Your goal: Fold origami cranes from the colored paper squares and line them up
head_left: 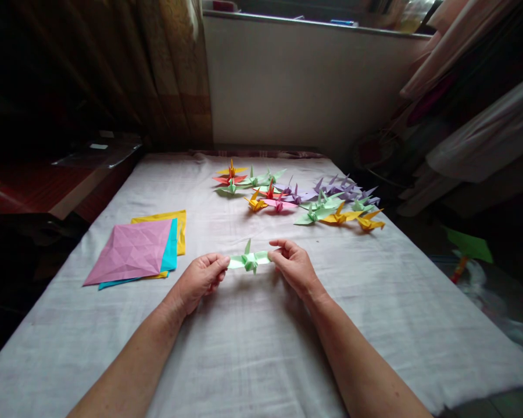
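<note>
A pale green paper crane (250, 262) is stretched between my two hands, just above the cloth-covered table. My left hand (204, 276) pinches the tip of its left wing between thumb and fingers. On the other side, my right hand (294, 266) grips the right wing's tip, its index finger raised a little. Both wings are spread nearly level, with one point of the crane standing up and another pointing toward me. Beyond the hands lies a group of folded cranes in several colours, among them a yellow crane (340, 217) and a pink crane (279, 204).
A stack of creased paper sheets, pink (135, 249) on top, lies left of my hands. White cloth (244, 360) covers the table. A curtain (169, 75) and a wall (287, 87) stand behind it. Clothes (483, 139) hang at the right; a brown surface (43, 183) adjoins at the left.
</note>
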{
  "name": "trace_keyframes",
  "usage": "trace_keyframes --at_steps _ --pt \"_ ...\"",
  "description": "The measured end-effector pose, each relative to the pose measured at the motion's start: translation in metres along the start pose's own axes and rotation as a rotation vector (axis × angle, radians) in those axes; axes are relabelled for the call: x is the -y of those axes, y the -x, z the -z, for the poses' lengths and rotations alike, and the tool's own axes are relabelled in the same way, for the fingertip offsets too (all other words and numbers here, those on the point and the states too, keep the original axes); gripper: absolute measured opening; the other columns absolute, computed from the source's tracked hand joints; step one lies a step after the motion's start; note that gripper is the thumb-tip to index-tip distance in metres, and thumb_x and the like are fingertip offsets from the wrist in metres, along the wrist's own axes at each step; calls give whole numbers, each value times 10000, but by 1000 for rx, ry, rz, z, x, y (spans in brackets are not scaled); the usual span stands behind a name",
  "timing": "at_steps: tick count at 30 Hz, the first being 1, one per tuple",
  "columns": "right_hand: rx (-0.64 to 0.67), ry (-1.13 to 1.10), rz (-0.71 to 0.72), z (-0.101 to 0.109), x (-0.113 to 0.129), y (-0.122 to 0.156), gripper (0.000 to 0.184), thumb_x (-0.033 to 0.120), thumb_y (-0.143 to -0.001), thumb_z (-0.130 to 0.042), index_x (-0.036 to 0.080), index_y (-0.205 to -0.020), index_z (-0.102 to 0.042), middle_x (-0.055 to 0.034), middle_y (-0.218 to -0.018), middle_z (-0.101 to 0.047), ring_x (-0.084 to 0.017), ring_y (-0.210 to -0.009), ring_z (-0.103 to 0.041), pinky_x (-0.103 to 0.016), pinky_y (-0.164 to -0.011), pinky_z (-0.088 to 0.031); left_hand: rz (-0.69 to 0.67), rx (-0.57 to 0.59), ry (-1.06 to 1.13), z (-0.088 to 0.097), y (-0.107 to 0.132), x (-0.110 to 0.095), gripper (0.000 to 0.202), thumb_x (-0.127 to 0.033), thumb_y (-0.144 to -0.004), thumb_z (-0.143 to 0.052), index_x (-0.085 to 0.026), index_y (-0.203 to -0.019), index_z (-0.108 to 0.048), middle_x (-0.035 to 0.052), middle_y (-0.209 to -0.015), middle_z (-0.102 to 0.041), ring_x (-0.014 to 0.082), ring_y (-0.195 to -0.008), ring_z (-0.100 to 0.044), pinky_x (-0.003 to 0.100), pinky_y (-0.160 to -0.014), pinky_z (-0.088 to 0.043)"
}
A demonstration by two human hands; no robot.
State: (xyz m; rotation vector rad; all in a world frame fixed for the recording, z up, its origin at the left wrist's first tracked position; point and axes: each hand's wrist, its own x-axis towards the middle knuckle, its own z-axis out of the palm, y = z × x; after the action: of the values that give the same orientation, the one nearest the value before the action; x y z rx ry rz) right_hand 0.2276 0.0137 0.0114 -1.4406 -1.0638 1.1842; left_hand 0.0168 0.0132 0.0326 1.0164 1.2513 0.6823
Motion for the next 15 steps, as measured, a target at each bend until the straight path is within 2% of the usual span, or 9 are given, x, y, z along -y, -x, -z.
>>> trace_keyframes --at_steps 7,15 --pt "-9 34 26 2 -5 -2 408 433 -641 -655 163 -947 -640 47 -612 -559 -100 -497 -469 -230 -470 -382 -6 -79 -70 -2 -3 3 491 -623 -579 -696 -180 -699 -521 -68 -556 -503 32 -357 -342 153 -329 -153" --pt "-42 240 133 4 -14 -3 415 499 -748 -559 180 -995 -658 1 -692 -622 -133 -555 -546 -257 -530 -455 -21 -79 -124 -2 -6 7 481 -645 -657 -638 -182 -709 -519 -64 -526 -502 35 -330 -338 152 -314 -175"
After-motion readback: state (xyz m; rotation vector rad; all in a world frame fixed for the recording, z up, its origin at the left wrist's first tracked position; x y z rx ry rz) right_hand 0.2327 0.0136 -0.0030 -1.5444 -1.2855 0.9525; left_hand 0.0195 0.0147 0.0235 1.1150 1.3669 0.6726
